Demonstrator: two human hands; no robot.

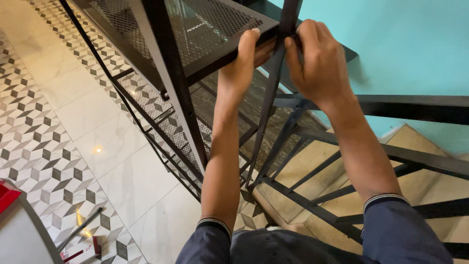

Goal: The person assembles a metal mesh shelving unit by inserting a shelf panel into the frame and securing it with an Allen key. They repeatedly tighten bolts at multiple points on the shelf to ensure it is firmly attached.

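**Black metal shelf rack, held at one corner by two hands**

- Rack [181, 73]: one, black steel frame standing on the tiled floor [97, 127], beside the stair railing [415, 107].
- Mesh shelves: three visible; the top shelf [205, 24] is the one handled, the others lie below it.
- Upright post [273, 83]: one, at the top shelf's near right corner.
- Left hand [242, 68]: closed around the top shelf's front edge, thumb on top.
- Right hand [317, 63]: fingers pinched on the post at the shelf joint.
- Packages: one red-and-white object [10, 195] at the floor's lower left edge; small red-and-white pieces [83, 247] and a thin rod [80, 227] nearby. Labels illegible.
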